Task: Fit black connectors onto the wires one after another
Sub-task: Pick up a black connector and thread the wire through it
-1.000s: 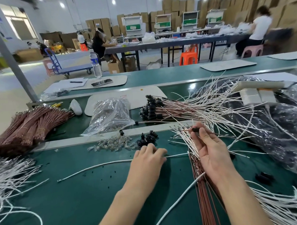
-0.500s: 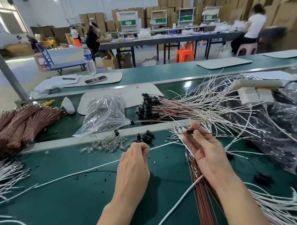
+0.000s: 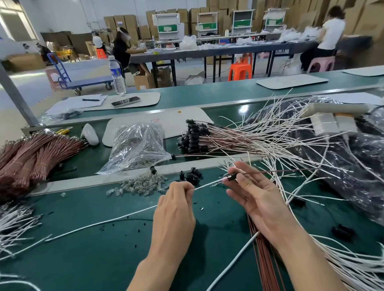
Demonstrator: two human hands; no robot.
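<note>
Left hand pinches a white wire near its tip, and the wire trails off left across the green table

Right hand pinches a black connector between thumb and forefinger, other fingers loose; a brown wire runs out of it to the right

Hands are apart but near, the white tip is at the connector's mouth, can't tell if it is seated

Loose connectors sit just beyond the hands, beside a scatter of clear bulbs, both against the metal rail that crosses the table

Past the rail: clear bag, a bunch of finished wires with black ends

Open room is the bare green patch near left, below the white wire

Right side is crowded with white wires over a black plastic sack; brown wire bundles fill the far left edge

White board has a red scribble, maybe "12", not sure; bottle has a blue label, unreadable
</note>
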